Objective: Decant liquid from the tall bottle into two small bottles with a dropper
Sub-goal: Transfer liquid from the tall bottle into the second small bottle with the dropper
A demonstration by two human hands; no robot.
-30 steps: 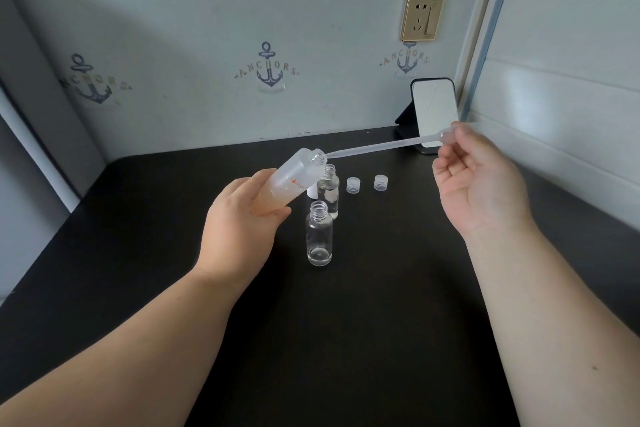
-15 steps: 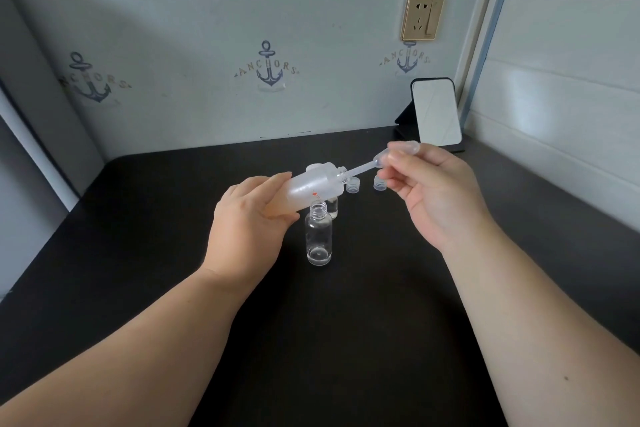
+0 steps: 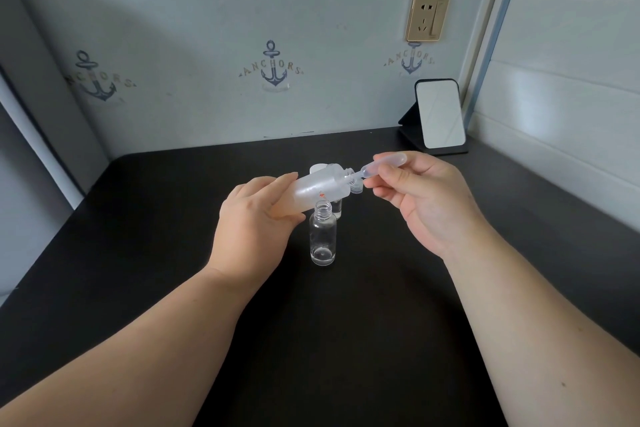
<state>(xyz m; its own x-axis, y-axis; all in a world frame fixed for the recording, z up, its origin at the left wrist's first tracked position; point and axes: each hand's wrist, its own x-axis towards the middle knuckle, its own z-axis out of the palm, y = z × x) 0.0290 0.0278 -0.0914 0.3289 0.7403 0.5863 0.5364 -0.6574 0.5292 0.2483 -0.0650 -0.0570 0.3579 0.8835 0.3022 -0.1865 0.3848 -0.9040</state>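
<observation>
Hands: left hand (image 3: 254, 222) grips tilted tall bottle (image 3: 317, 189); right hand (image 3: 420, 200) pinches dropper (image 3: 375, 166) inside its mouth. Further tilting could spill liquid.

left hand (image 3: 254, 222) gripping, right hand (image 3: 420, 200) pinching

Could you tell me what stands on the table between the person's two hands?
In the head view, an uncapped small clear bottle stands between the left hand and right hand, under the tilted tall bottle.

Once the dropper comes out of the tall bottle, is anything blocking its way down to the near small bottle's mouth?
The near small bottle stands uncapped, but the tall bottle, held tilted by the left hand, hangs just above its mouth. The dropper must pass around it.
</observation>
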